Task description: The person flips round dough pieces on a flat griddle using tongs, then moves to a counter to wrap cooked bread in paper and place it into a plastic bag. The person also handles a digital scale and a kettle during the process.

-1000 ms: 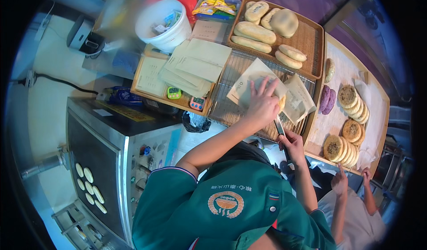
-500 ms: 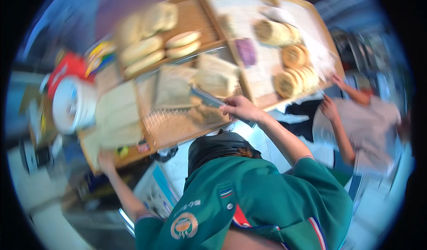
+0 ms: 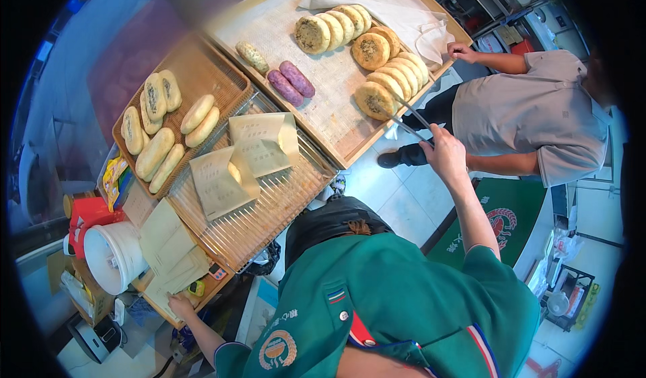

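My right hand (image 3: 445,155) grips metal tongs (image 3: 418,120), whose tips are at the nearest round flatbread (image 3: 374,100) in a row on the right tray. The tips look slightly apart, on or against that bread. Far to the left, my left hand (image 3: 182,305) pinches the near corner of a paper bag (image 3: 161,296) by a spread of flat brown paper bags (image 3: 168,240). Between my hands, two filled paper bags (image 3: 219,181) lie on a wire rack (image 3: 269,206), with a little bread showing at their mouths.
A large wooden tray (image 3: 350,155) also carries purple rolls (image 3: 291,83) and white cloth (image 3: 377,1). A basket (image 3: 232,85) holds oblong breads (image 3: 156,153). At left stand a white bucket (image 3: 108,257) and red box (image 3: 91,220). Another person (image 3: 525,116) stands at right, one hand by the tray.
My right hand has carried the tongs from above the filled bags to the right tray's flatbreads. My view has turned and the trays appear tilted. My left hand stays by the flat bags.
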A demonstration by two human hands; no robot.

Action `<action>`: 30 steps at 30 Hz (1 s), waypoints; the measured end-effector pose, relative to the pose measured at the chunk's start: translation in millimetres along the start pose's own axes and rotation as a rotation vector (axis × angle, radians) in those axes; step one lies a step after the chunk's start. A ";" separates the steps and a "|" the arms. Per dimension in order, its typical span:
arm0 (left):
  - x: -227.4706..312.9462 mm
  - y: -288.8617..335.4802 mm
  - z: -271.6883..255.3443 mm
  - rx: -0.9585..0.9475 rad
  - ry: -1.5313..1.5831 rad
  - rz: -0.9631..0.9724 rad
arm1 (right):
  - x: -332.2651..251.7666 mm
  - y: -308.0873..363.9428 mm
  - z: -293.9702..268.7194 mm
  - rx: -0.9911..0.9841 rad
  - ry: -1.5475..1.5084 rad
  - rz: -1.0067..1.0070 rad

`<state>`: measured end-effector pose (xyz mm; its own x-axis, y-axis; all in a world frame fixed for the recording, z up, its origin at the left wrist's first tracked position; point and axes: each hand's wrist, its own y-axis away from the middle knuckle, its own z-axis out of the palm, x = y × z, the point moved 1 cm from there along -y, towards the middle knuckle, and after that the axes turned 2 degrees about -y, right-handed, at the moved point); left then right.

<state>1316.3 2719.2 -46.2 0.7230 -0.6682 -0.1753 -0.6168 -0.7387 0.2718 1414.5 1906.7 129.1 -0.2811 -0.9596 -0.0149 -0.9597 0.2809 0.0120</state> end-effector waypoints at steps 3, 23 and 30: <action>5.6 6.3 -3.7 0.049 -0.001 0.032 | -3.8 -8.0 6.9 -0.031 -0.025 -0.065; -33.4 -27.0 15.4 -0.033 0.282 0.166 | 11.4 -125.7 -26.1 0.080 -0.082 0.011; -29.4 -23.9 15.4 0.072 0.253 0.184 | 4.2 -28.7 -25.8 0.000 0.051 0.027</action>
<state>1305.0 2755.2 -62.1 0.6465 -0.7545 0.1133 -0.7580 -0.6183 0.2077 1441.1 1894.2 154.5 -0.3059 -0.9514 0.0364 -0.9518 0.3065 0.0118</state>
